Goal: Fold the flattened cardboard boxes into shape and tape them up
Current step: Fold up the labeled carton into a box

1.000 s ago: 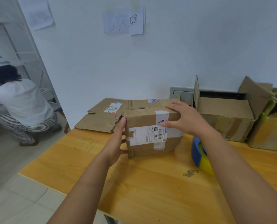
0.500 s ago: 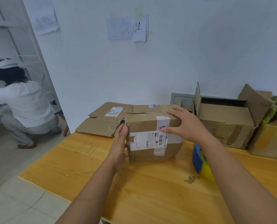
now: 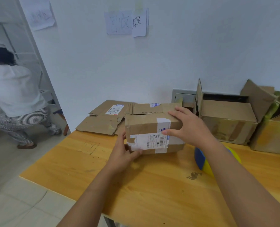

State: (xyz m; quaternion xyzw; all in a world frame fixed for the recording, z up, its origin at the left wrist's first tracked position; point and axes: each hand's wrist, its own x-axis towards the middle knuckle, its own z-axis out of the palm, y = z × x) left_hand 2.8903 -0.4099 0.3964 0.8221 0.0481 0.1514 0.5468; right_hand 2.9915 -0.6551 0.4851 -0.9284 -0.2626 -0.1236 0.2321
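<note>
Cardboard box [image 3: 152, 126] is held between two hands near the middle of the wooden table [image 3: 152, 185], toward its far edge. Its lower left corner is gripped by the left hand [image 3: 124, 153], the thumb curled on the front label. Its top right edge is covered by the right hand [image 3: 188, 128], fingers spread and bent over it. Behind the right forearm a tape roll [image 3: 203, 161] is seen. Flattened cardboard [image 3: 106, 118] lies at the far left corner.
</note>
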